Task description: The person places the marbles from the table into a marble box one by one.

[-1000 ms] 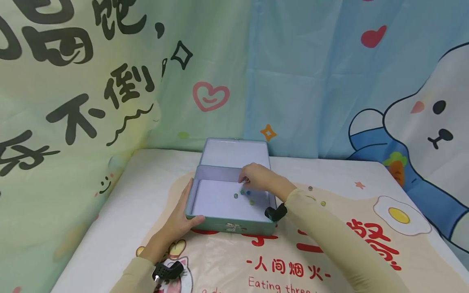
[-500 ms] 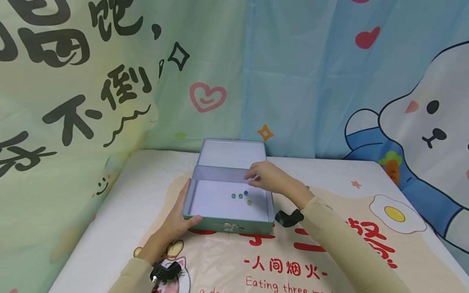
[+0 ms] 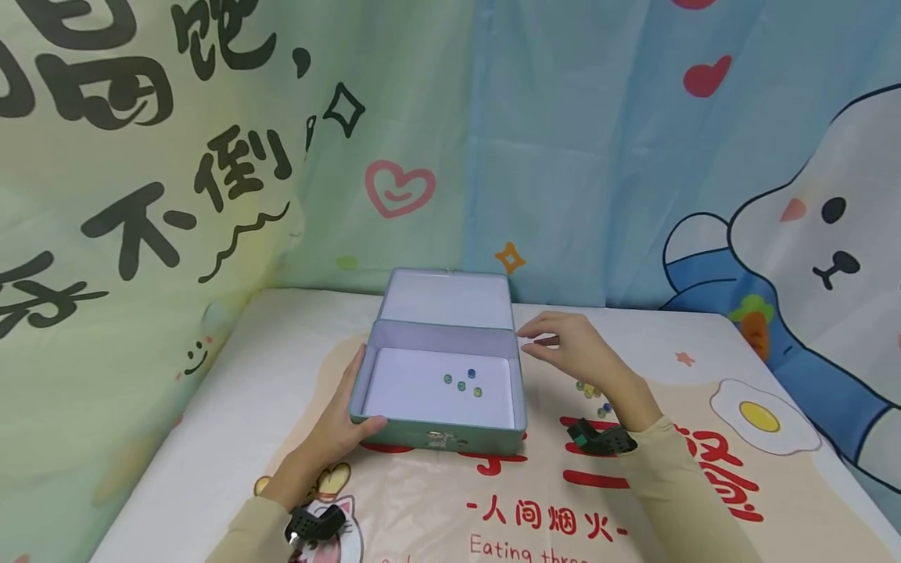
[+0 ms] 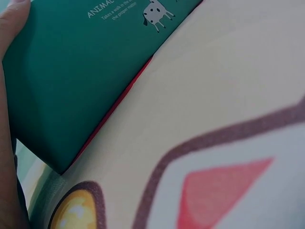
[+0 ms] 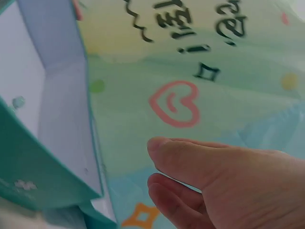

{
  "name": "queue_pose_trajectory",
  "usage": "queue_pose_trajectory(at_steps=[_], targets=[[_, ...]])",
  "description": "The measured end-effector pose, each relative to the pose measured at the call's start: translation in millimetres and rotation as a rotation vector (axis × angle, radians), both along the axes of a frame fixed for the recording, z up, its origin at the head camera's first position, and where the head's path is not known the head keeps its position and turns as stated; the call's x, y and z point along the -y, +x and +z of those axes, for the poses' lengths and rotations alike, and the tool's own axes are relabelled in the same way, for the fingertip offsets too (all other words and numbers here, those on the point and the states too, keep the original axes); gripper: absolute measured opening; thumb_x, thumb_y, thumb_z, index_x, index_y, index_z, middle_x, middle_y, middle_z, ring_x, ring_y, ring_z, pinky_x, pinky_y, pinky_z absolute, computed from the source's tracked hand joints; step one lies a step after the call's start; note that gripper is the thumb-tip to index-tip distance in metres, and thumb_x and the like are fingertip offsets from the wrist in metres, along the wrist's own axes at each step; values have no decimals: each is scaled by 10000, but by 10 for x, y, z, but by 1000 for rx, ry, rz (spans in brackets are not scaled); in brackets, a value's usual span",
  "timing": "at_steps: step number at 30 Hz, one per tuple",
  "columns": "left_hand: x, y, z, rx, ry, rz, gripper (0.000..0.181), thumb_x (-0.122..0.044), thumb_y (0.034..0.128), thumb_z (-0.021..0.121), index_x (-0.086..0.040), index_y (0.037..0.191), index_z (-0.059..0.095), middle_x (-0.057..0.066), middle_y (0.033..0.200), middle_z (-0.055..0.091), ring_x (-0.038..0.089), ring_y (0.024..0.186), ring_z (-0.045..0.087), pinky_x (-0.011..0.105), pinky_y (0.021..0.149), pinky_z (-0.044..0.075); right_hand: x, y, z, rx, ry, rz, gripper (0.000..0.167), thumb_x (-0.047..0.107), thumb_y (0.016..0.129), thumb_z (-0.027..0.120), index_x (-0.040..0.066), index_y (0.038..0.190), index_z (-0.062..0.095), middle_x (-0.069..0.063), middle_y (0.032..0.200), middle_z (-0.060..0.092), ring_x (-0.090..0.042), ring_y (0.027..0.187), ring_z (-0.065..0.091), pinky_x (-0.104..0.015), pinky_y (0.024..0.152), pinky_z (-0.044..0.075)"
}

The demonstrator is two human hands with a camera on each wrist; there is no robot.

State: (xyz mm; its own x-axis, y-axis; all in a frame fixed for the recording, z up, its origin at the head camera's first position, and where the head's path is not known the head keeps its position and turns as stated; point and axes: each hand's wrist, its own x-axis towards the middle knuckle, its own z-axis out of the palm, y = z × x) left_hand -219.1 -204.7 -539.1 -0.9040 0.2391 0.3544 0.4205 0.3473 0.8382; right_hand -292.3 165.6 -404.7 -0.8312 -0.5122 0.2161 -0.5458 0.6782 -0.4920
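Note:
A green tin box (image 3: 439,434) with a pale inside stands with its lid tipped back. Several small marbles lie on its floor, among them a blue marble (image 3: 472,374) and a green marble (image 3: 447,378). The left hand (image 3: 341,414) grips the box's left side, thumb on the front rim; in the left wrist view the box's green outer wall (image 4: 62,86) shows beside it. Just outside the right rim is the right hand (image 3: 573,344), its fingers loosely bent and nothing seen between them; the right wrist view shows this hand (image 5: 219,176) with thumb and fingers apart.
More marbles (image 3: 588,389) lie on the printed cloth (image 3: 535,477) right of the box, partly behind the right forearm. A printed curtain (image 3: 542,156) hangs behind the table. Each wrist wears a black device (image 3: 601,438).
The right hand has moved out of the box to the right, past its rim. The marbles inside have shifted slightly, and marbles on the cloth have come into view. The left hand stays on the box.

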Motion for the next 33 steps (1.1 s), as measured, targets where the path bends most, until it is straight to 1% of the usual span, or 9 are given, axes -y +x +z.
queue_pose_trajectory(at_steps=[5, 8, 12, 16, 19, 24, 28, 31, 33], targets=[[-9, 8, 19, -3, 0, 10, 1088, -369, 758, 726, -208, 1544, -9, 100, 1597, 80, 396, 1392, 209, 656, 1029, 214, -267, 31, -42, -6, -61, -86, 267, 142, 867, 688, 78, 1127, 695, -87, 1123, 668, -256, 1027, 644, -397, 826, 529], [-11, 2, 22, 2, 5, 5, 1090, -365, 757, 723, -185, 1544, -11, 101, 1598, 74, 405, 1400, 195, 659, 1034, 203, -443, 42, -80, -18, -115, -150, 279, 125, 866, 687, 66, 1139, 691, -105, 1134, 661, -273, 1032, 640, -397, 828, 522], [-16, -9, 9, 1, 2, -1, 1095, -368, 760, 725, -179, 1543, -17, 98, 1599, 68, 401, 1406, 183, 659, 1039, 195, -660, 51, -141, -28, -165, -231, 282, 177, 876, 684, 70, 1137, 692, -112, 1135, 660, -271, 1032, 622, -392, 841, 508], [-10, -6, 2, -1, -1, -8, 1095, -368, 764, 729, -200, 1543, -22, 97, 1600, 65, 408, 1406, 178, 663, 1035, 192, -789, 81, -195, 3, -183, -292, 295, 229, 885, 672, 82, 1140, 691, -107, 1147, 655, -261, 1033, 610, -391, 861, 498], [-3, -4, 0, -6, -2, -12, 1096, -374, 764, 730, -200, 1543, -21, 94, 1600, 68, 417, 1404, 177, 667, 1032, 188, -849, 88, -242, 19, -184, -317, 305, 240, 887, 669, 77, 1145, 688, -104, 1152, 654, -253, 1029, 611, -386, 867, 497], [16, 2, -4, -5, -7, -9, 1099, -384, 770, 731, -176, 1542, -23, 83, 1603, 56, 410, 1413, 163, 670, 1028, 187, -927, 61, -308, 5, -192, -331, 316, 260, 897, 654, 65, 1144, 686, -115, 1148, 656, -259, 1020, 617, -401, 867, 491], [16, 8, -8, 3, -9, 2, 1103, -431, 771, 728, -185, 1543, -21, 56, 1606, 50, 386, 1425, 154, 663, 1033, 189, -980, 37, -357, 2, -195, -351, 301, 248, 905, 644, 69, 1144, 684, -126, 1156, 650, -273, 1032, 614, -422, 874, 486], [12, 9, -9, 6, -10, 7, 1102, -444, 769, 728, -200, 1544, -17, 40, 1607, 50, 371, 1428, 152, 654, 1038, 189, -1003, -8, -434, 5, -177, -371, 304, 237, 916, 629, 61, 1160, 672, -138, 1163, 641, -290, 1049, 604, -442, 885, 487], [6, 14, -12, 8, -8, 5, 1100, -418, 766, 735, -213, 1543, -16, 36, 1606, 52, 367, 1426, 153, 652, 1039, 189, -1015, -44, -504, 16, -165, -386, 304, 221, 923, 621, 55, 1174, 661, -149, 1172, 635, -305, 1064, 596, -455, 894, 487]])
